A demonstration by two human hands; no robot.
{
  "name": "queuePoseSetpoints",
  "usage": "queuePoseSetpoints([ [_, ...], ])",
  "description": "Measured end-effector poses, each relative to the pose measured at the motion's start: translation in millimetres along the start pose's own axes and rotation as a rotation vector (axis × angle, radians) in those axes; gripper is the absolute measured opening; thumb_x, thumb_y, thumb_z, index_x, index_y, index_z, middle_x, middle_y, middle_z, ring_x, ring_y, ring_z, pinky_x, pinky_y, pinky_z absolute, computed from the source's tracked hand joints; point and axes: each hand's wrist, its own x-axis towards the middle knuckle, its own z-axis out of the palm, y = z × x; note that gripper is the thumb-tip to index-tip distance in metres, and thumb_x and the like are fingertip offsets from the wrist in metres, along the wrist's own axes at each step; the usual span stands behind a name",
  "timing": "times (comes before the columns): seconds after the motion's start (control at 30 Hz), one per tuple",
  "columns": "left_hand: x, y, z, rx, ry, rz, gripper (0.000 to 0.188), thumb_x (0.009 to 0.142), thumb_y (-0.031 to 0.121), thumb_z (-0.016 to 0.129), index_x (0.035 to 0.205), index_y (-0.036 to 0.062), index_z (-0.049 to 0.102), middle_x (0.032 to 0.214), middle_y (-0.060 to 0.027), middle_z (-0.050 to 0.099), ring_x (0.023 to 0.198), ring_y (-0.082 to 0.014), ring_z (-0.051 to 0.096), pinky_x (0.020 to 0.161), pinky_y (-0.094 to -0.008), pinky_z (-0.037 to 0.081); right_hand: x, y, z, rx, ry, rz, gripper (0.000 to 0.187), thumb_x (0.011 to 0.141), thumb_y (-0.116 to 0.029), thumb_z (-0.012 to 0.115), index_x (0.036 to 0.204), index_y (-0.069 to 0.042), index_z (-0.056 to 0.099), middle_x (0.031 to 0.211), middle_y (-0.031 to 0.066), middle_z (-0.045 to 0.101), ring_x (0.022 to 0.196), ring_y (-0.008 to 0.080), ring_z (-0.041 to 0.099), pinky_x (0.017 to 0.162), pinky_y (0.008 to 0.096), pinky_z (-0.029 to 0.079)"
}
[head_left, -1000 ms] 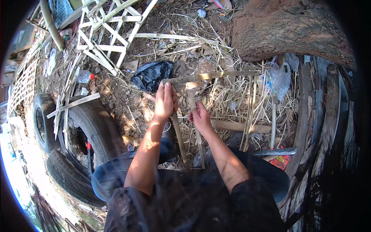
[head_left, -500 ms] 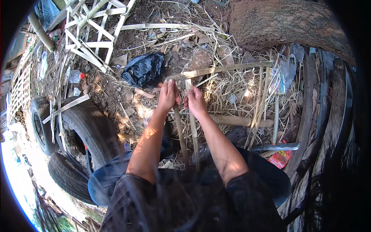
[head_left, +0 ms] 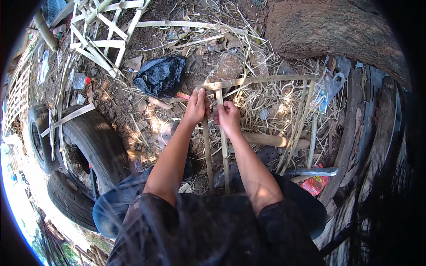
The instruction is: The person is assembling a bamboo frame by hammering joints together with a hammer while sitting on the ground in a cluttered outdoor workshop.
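Note:
A frame of split bamboo strips lies before me, its long crosspiece (head_left: 262, 80) running to the right from beside my fingers. My left hand (head_left: 197, 107) is closed at the frame's left corner, thumb up against the crosspiece, round the top of an upright bamboo strip (head_left: 207, 153). Just to its right, my right hand (head_left: 228, 116) pinches a second, paler bamboo strip (head_left: 224, 148), which meets the crosspiece at its top. The fingertips of both hands are partly hidden. Two more strips (head_left: 296, 126) slant down from the crosspiece's far right end.
A long blade (head_left: 310, 171) lies at right by a red packet (head_left: 315, 184). Bamboo shavings (head_left: 275, 102) litter the ground. Beyond are a black plastic bag (head_left: 160, 76), a thick trunk (head_left: 333, 29) and a bamboo lattice (head_left: 106, 43). Old tyres (head_left: 95, 142) lie at left.
The view has shifted slightly, so most of the scene sits further left. Both hands keep their grips on the strips and have moved slightly right and down in the picture.

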Motion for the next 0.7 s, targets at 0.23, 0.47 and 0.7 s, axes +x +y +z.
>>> queuePoseSetpoints([
  [0.23,-2,15,5,0.018,-0.008,-0.006,0.034,0.108,0.035,0.032,0.089,0.0078,0.039,0.059,-0.002,0.042,0.041,-0.0144,0.045,0.037,-0.0304,0.043,-12,-5,-2,0.079,0.015,-0.006,0.025,0.092,-0.026,0.062,0.093,0.0,0.065,0.077,0.0146,0.066,0.072,0.0311,0.064,0.067,0.0401,0.05],
  [0.47,-2,4,3,-0.017,-0.016,0.0,0.034,0.108,0.035,0.031,0.088,0.0079,0.039,0.059,-0.0021,0.041,0.04,-0.0143,0.044,0.037,-0.0303,0.043,-11,-6,2,0.086,0.032,-0.009,0.023,0.09,-0.023,0.064,0.094,0.0,0.065,0.079,0.0151,0.067,0.074,0.0311,0.065,0.068,0.0399,0.05],
  [0.7,-3,2,7,-0.019,0.044,-0.017,0.034,0.108,0.035,0.031,0.09,0.0069,0.041,0.059,-0.0033,0.043,0.04,-0.0146,0.042,0.036,-0.0303,0.042,-8,-7,3,0.087,0.037,0.005,0.022,0.087,-0.02,0.065,0.096,0.0,0.066,0.081,0.0156,0.068,0.075,0.031,0.067,0.069,0.0397,0.051],
])
